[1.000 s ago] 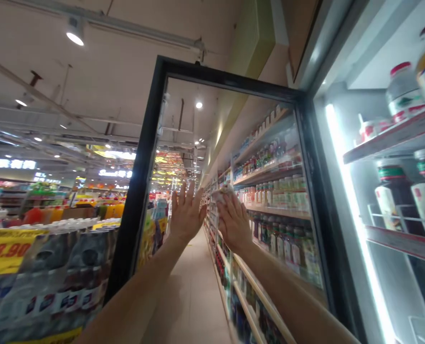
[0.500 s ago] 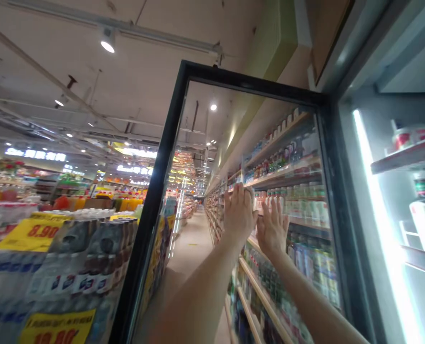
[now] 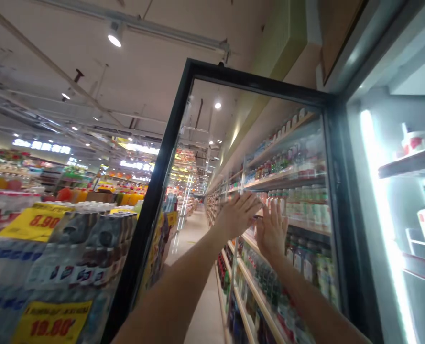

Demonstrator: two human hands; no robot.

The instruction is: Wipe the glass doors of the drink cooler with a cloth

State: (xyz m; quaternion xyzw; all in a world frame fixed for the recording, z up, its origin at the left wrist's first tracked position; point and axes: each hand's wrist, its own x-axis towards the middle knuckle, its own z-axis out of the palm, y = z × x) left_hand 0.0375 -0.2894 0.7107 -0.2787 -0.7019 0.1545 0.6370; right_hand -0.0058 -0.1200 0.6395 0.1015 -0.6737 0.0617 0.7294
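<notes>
A glass cooler door (image 3: 260,86) with a black frame stands swung open before me. My left hand (image 3: 238,215) is raised in front of the pane, its fingers extended and slanting to the right. Beside it, my right hand (image 3: 272,231) points upward with fingers stretched out. Both are near the middle of the glass; whether the palms touch it I cannot tell. The fingertips of the left almost meet the right hand. Any small item under the palms is hidden from this side.
On the right, the lit cooler interior (image 3: 373,191) has shelves with packaged goods. Wooden-edged shelves of bottles (image 3: 301,200) show through the glass. Packed bottles (image 3: 86,267) with yellow price signs (image 3: 54,322) stand at left. An aisle floor (image 3: 194,229) runs ahead.
My left hand has tilted from upright to slanting right, dropping slightly as its forearm swung left. The right hand has stayed nearly in place. The view has shifted a little.
</notes>
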